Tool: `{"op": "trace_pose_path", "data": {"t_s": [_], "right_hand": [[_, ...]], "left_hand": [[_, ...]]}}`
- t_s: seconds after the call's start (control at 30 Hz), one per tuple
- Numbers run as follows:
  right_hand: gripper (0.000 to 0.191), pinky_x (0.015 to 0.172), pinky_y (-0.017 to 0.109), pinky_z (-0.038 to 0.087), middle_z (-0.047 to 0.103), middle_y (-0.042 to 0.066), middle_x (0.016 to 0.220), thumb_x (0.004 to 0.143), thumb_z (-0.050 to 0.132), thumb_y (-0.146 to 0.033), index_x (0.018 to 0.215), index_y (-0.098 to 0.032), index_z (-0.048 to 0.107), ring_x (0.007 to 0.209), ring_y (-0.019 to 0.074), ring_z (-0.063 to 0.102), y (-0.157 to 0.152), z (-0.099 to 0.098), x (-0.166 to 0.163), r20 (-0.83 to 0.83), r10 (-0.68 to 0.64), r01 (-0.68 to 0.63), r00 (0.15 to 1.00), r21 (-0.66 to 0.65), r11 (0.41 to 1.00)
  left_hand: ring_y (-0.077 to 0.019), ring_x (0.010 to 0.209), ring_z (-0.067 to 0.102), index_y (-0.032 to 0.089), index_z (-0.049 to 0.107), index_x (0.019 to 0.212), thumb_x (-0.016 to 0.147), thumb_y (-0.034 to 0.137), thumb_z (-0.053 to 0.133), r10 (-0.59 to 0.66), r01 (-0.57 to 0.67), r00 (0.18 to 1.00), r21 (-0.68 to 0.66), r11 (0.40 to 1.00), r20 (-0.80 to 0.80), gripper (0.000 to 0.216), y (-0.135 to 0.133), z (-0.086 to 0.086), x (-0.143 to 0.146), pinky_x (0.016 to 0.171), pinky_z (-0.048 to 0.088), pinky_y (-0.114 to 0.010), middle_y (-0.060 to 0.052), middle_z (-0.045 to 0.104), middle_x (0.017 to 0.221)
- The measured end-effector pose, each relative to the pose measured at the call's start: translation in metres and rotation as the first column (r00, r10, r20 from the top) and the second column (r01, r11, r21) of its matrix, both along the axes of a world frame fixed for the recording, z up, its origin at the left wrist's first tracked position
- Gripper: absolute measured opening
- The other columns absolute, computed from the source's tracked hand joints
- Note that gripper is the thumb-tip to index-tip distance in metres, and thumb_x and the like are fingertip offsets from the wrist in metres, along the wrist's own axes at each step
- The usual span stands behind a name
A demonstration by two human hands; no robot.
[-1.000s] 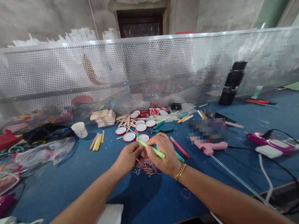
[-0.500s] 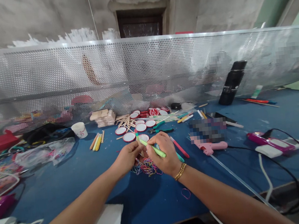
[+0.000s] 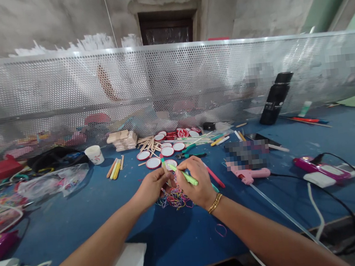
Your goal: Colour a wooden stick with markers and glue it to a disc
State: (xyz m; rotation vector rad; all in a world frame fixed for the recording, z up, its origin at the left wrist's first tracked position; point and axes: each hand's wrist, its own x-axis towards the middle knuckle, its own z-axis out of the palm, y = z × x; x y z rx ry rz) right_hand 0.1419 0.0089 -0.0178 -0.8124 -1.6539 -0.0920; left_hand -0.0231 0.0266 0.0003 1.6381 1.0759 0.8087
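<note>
Head view, guys: right hand (image 3: 199, 185) is curled round a green marker (image 3: 190, 179), and its tip just eased back from the stick (image 3: 163, 161) pinched in the left hand (image 3: 151, 189), above the colourful bands (image 3: 176, 201). Probably between strokes, though I can't swear they're apart.

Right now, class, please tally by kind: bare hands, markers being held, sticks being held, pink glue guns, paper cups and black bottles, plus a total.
Hands: 2 (left hand, right hand)
Held light-green marker: 1
Held colour-tipped stick: 1
Pink glue gun: 1
Paper cup: 1
Black bottle: 1
Total: 7
</note>
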Motion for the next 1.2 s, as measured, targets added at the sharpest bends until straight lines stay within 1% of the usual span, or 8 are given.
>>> {"op": "trace_pose_path", "data": {"t_s": [0.1,0.23,0.47,0.73,0.97,1.2], "right_hand": [[0.008,0.082,0.039,0.044,0.065,0.001,0.075,0.087,0.055,-0.018,0.082,-0.023,0.053,0.071,0.0181,0.058,-0.0005,-0.0002,-0.0012,0.012,0.024,-0.025,1.0,0.005,1.0],[0.007,0.082,0.038,0.044,0.065,0.0,0.075,0.088,0.055,-0.018,0.083,-0.023,0.053,0.071,0.0176,0.058,0.0,-0.0019,-0.0024,0.042,0.046,-0.045,0.998,-0.01,0.999],[0.007,0.08,0.038,0.044,0.064,0.001,0.074,0.087,0.055,-0.018,0.083,-0.022,0.053,0.072,0.0181,0.058,0.0009,-0.001,-0.0002,0.015,0.004,-0.004,1.0,0.014,1.0],[0.006,0.082,0.039,0.044,0.065,0.001,0.076,0.088,0.055,-0.018,0.084,-0.023,0.054,0.072,0.0176,0.058,-0.0001,-0.0013,-0.0024,0.026,0.041,-0.041,0.999,0.008,0.999],[0.007,0.08,0.039,0.044,0.065,0.001,0.075,0.087,0.055,-0.017,0.082,-0.023,0.054,0.072,0.018,0.058,0.0013,-0.0005,-0.0001,0.008,-0.002,0.002,1.0,0.006,1.0],[0.006,0.081,0.039,0.045,0.065,0.001,0.076,0.088,0.056,-0.017,0.085,-0.023,0.054,0.073,0.0176,0.059,0.0004,-0.0021,-0.0027,0.022,0.044,-0.044,0.999,0.024,0.999]], "left_hand": [[-0.0093,0.054,0.054,0.017,0.057,0.079,0.087,0.048,0.054,-0.004,0.004,1.0,-0.004,1.0,0.003,0.032,-0.0005,0.0003,0.0001,0.042,0.037,-0.018,0.001,0.058,0.068],[-0.0092,0.053,0.053,0.017,0.056,0.077,0.086,0.05,0.056,-0.005,0.005,1.0,-0.008,1.0,0.002,0.034,-0.0004,0.0003,0.0006,0.042,0.036,-0.018,0.001,0.057,0.067],[-0.0098,0.056,0.055,0.017,0.058,0.082,0.087,0.049,0.055,-0.018,0.018,1.0,0.001,1.0,-0.006,0.033,0.0012,-0.0019,-0.0011,0.042,0.036,-0.017,0.0,0.059,0.071],[-0.0092,0.054,0.053,0.017,0.056,0.078,0.086,0.051,0.055,-0.007,0.007,1.0,-0.004,1.0,-0.012,0.035,-0.0001,-0.0009,-0.0001,0.042,0.036,-0.018,0.001,0.057,0.067],[-0.0094,0.055,0.054,0.017,0.057,0.079,0.087,0.049,0.054,-0.006,0.006,1.0,0.006,1.0,-0.009,0.033,0.0,-0.0007,0.0001,0.042,0.037,-0.017,0.001,0.058,0.069],[-0.0089,0.052,0.052,0.017,0.056,0.077,0.086,0.052,0.056,-0.02,0.02,1.0,0.005,1.0,-0.015,0.035,0.0005,-0.0017,-0.0002,0.042,0.036,-0.018,0.002,0.057,0.066]]}}
